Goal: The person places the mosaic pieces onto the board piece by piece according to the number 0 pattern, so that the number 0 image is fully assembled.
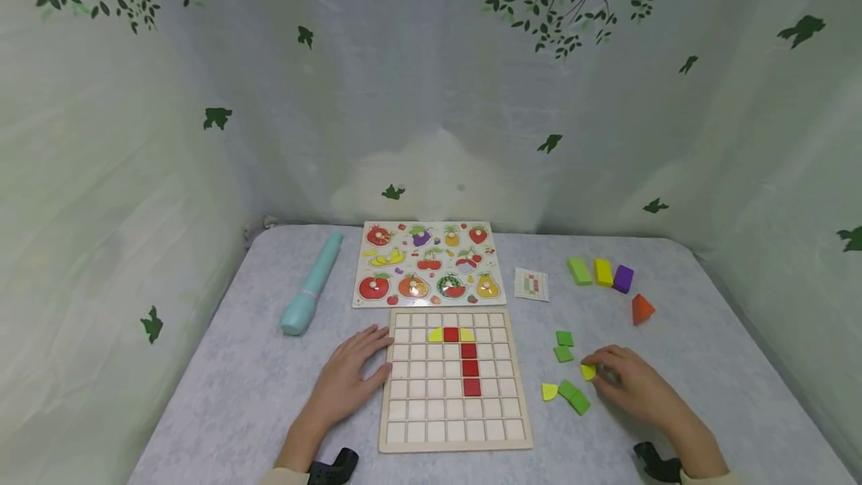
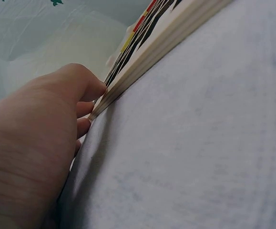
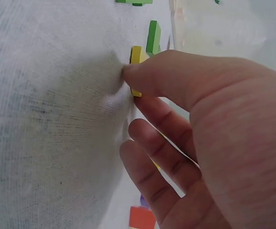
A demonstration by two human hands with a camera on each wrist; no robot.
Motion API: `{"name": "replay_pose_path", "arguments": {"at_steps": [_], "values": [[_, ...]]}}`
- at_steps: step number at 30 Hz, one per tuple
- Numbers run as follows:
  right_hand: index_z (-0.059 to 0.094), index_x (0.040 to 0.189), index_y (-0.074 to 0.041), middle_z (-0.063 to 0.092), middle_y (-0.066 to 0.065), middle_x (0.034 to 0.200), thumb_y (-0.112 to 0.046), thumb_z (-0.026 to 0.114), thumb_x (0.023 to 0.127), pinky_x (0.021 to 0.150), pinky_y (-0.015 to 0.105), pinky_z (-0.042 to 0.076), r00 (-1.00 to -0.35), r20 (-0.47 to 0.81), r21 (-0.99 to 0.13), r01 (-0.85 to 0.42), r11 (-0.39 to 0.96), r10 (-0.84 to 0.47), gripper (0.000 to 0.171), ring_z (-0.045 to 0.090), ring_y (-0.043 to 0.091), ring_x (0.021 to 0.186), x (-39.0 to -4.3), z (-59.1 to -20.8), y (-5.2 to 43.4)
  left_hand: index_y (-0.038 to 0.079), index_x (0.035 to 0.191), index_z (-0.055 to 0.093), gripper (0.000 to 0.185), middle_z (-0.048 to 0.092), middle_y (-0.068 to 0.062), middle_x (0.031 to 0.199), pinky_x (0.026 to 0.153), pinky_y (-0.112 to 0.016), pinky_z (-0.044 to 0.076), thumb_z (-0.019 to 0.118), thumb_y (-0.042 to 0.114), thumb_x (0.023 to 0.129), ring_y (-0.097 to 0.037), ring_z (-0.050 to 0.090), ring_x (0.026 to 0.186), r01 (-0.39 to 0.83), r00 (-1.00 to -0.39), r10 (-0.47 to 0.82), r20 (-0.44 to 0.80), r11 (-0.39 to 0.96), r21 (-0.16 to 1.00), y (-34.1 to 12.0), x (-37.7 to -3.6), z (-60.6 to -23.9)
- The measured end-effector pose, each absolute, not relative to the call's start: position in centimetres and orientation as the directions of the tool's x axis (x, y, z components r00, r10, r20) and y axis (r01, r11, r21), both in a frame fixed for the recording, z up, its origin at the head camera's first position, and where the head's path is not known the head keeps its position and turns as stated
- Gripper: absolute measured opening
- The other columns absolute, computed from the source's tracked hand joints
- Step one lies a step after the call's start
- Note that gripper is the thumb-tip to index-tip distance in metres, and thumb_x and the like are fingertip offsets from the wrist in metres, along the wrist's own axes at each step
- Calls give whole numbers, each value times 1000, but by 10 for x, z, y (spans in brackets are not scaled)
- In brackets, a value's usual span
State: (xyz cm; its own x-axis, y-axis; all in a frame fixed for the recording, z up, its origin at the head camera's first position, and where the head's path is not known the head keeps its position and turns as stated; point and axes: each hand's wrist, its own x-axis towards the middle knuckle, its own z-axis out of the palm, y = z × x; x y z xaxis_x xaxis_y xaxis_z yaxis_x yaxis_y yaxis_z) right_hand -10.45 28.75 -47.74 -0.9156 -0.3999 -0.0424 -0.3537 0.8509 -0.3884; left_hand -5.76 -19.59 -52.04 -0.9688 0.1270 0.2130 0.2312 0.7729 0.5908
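A wooden grid board (image 1: 436,410) lies flat on the table. In its upper rows sit red square tiles (image 1: 469,369) in a column, with another red tile between two yellow rounded pieces (image 1: 435,334) above. My left hand (image 1: 353,373) rests at the board's left edge, thumb and fingertips touching its rim (image 2: 142,62) in the left wrist view. Right of the board, my right hand (image 1: 633,384) pinches a yellow quarter-round piece (image 3: 137,55) between thumb and index finger, low over the cloth. Its other fingers are loosely bent. Near it lie green square tiles (image 1: 563,354) and another yellow piece (image 1: 549,392).
A fruit puzzle board (image 1: 431,264) lies behind the grid, with a small pattern card (image 1: 531,284) to its right. Green, yellow and purple blocks (image 1: 622,279) and an orange triangular block (image 1: 643,309) are at the back right. A teal tube-shaped object (image 1: 312,287) lies at the left.
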Motion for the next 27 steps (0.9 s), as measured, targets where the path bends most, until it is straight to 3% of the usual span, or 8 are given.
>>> {"name": "replay_pose_path", "arguments": {"at_steps": [13, 19, 27], "values": [[75, 107, -18, 69, -9, 97, -21, 85, 85, 76, 34, 56, -946, -94, -370, -256, 893, -310, 24, 59, 9, 87, -107, -477, 273, 18, 135, 68, 45, 58, 2, 151, 121, -56, 36, 78, 27, 92, -26, 46, 147, 243, -965, 128, 230, 764, 597, -197, -57, -521], [77, 108, -22, 68, -16, 96, -24, 84, 87, 74, 25, 57, -919, -20, -412, -352, 840, -394, 22, 57, 4, 87, -105, -472, 259, 19, 135, 68, 45, 58, 2, 150, 121, -56, 36, 78, 26, 92, -26, 46, 147, 244, -965, 127, 231, 765, 596, -197, -58, -521], [77, 111, -24, 68, -16, 106, -28, 81, 90, 81, 28, 58, -851, 4, -458, -469, 756, -525, 22, 59, 2, 93, -104, -472, 232, 19, 135, 68, 45, 58, 2, 150, 121, -56, 36, 78, 26, 92, -27, 46, 147, 240, -966, 124, 229, 767, 596, -196, -57, -521]]}}
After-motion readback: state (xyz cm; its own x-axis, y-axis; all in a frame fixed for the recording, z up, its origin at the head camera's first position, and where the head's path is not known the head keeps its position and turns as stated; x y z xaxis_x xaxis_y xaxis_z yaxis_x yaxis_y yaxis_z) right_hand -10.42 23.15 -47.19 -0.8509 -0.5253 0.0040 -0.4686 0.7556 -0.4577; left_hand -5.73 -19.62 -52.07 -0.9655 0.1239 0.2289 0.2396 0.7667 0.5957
